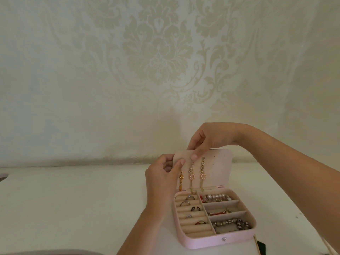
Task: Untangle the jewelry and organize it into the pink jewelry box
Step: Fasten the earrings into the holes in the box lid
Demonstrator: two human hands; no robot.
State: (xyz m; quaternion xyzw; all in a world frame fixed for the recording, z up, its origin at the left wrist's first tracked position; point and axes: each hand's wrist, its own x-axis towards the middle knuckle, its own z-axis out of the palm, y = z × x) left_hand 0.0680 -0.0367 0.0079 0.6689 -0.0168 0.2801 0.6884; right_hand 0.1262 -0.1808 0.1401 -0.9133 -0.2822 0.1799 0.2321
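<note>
The pink jewelry box lies open on the white table, its lid standing upright. Three long earrings hang on the lid's left part: a gold one and two with pink rings. My left hand pinches the lid panel's left edge by the gold earring's top. My right hand reaches over the lid and pinches its top edge, thumb on the front. Several rings sit in the roll slots. A pearl bracelet, a red-and-gold chain and a grey bead bracelet fill the right compartments.
A patterned cream wall rises right behind the table. Something dark with a wooden strip lies at the box's front right. A grey rounded object shows at the far left edge.
</note>
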